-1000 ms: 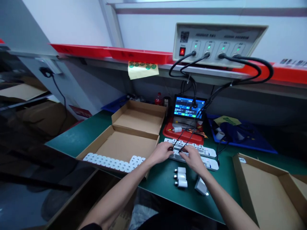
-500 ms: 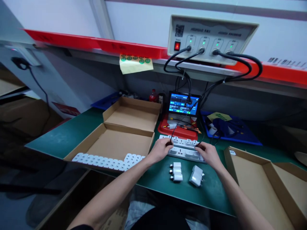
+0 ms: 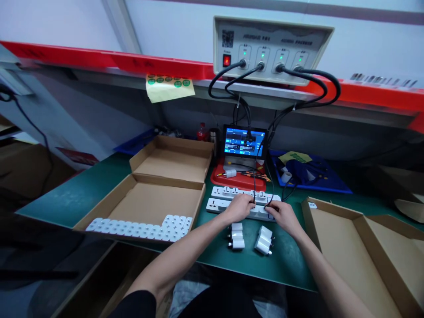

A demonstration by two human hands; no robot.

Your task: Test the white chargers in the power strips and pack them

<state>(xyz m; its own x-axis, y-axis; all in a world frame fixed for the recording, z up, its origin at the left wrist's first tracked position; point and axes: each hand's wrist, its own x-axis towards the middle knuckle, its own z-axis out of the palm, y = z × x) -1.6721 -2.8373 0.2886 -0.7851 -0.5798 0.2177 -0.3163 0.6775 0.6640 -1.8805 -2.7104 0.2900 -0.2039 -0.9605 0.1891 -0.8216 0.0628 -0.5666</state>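
Note:
My left hand (image 3: 240,207) is closed in a pinch on a thin black cable (image 3: 254,183) over the front white power strip (image 3: 215,205). Close by on the right, my right hand (image 3: 284,215) pinches a second black cable (image 3: 272,187) at the right end of that strip. My fingers hide both cable ends. Behind it lies another power strip (image 3: 217,191) with white chargers plugged in. On the green table in front of the strips are two small groups of white plug chargers, one on the left (image 3: 237,236) and one on the right (image 3: 264,240).
An open cardboard box (image 3: 165,196) on the left holds rows of white chargers (image 3: 132,229). Another cardboard box (image 3: 344,238) lies at right. Behind the strips stand a lit screen (image 3: 243,142) and a red tray (image 3: 217,179). Cables hang from a tester box (image 3: 271,35) on the shelf.
My left hand has moved right along the front power strip, closer to my right hand, which stays near the strip's right end. The whole view has shifted, with the table things further left.

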